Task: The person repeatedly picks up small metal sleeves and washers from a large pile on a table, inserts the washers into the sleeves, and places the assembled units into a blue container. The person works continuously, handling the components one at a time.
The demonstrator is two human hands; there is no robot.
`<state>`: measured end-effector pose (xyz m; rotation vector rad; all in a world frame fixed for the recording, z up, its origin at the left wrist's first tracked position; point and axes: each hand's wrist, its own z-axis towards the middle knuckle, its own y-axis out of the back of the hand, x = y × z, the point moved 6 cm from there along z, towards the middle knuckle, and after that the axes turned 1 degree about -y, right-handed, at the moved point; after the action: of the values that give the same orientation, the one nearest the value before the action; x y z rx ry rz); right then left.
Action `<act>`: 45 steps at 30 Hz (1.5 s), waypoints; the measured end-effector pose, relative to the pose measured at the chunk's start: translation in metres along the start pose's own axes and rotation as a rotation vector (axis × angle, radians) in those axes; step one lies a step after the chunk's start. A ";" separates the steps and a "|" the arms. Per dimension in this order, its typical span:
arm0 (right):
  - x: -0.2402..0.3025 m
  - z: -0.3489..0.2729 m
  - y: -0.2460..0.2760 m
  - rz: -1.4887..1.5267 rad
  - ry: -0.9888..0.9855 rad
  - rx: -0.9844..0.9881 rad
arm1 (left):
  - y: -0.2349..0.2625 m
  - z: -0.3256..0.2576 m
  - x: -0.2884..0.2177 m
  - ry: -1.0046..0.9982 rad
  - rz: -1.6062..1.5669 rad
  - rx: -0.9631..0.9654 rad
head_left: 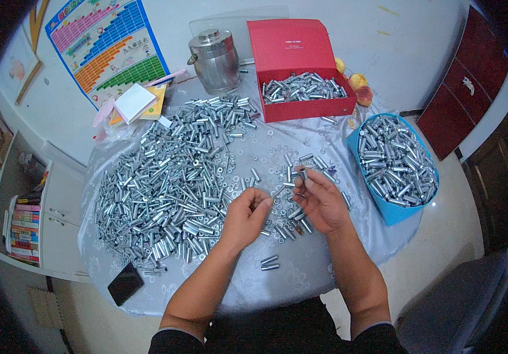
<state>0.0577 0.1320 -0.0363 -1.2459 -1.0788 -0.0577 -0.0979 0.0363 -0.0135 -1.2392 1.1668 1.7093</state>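
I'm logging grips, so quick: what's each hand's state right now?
Left hand: closed, holding a thin metal piece.
Right hand: closed, holding a metal tube.

So much shiny metal

Slim silvery rod (278, 192) poking out of the left hand (248, 216), tilted. Short silvery tube (303, 175) pinched in the right hand (323, 203), close by. Loose metal parts (162, 189) sprawl in a messy heap off left.

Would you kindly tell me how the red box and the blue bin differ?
The red box has a raised lid; the blue bin shows none. The red box has sharp corners, while the blue bin's are rounded. The red box sits farther back, the blue bin nearer the right edge. Both hold many silvery metal pieces.
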 end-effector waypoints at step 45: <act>0.025 -0.001 -0.001 -0.858 0.221 -0.325 | -0.017 0.026 0.005 0.230 -0.527 0.083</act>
<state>0.0711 0.1433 -0.0186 -0.9421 -1.3702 -1.0322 -0.0924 0.0669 -0.0193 -1.5542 0.9159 1.1425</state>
